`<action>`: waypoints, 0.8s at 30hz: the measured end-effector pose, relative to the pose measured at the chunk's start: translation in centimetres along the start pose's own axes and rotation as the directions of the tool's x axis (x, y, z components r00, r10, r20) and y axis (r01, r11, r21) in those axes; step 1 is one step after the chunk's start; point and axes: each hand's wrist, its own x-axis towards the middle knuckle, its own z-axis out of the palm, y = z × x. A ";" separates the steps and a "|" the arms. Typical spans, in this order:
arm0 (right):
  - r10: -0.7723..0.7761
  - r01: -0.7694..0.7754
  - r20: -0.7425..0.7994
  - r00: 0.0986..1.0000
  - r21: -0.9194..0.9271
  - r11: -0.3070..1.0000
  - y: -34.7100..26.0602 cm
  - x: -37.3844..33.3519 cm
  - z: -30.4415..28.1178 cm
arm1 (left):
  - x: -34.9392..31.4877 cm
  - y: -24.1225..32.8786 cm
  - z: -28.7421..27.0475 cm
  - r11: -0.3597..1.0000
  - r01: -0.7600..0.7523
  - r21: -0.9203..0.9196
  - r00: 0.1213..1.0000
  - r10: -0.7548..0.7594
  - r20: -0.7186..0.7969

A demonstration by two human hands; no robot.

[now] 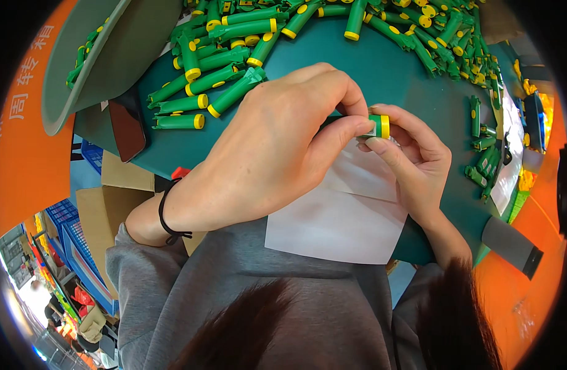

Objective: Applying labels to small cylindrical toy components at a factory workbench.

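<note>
Both hands meet above the table around a small green plastic tube with a yellow end cap (384, 127). My left hand (283, 135) reaches across, its thumb and fingertips pinched at the tube's left part, which they mostly hide. From the right, my right hand (419, 161) grips the same tube near its yellow end between thumb and fingers. A bit of white shows on the tube by the left thumb. Below the hands lies a creased white sheet of paper (333, 229), overhanging the near edge of the green table (314, 55).
Many similar tubes (234, 92) are heaped along the far side, with more at right (484, 161). At left are a large grey-green basin (80, 92), a dark phone-like slab (127, 131), a cardboard box (98, 225) and blue crates (80, 253). A grey cylinder (505, 242) lies at right.
</note>
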 end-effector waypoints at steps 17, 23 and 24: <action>0.034 -0.033 0.016 0.999 -0.017 0.999 0.0 -0.4 -0.5 | -0.4 -1.6 0.5 0.875 0.212 -0.435 0.977 -0.189 0.097; -0.146 0.196 0.214 0.966 -0.237 0.952 1.2 0.2 -2.0 | -0.8 -1.7 0.8 0.807 0.365 -0.465 0.910 -0.203 0.362; -0.149 0.203 0.228 0.962 -0.234 0.951 1.0 0.6 -1.6 | -1.2 -2.1 1.2 0.808 0.362 -0.465 0.914 -0.208 0.349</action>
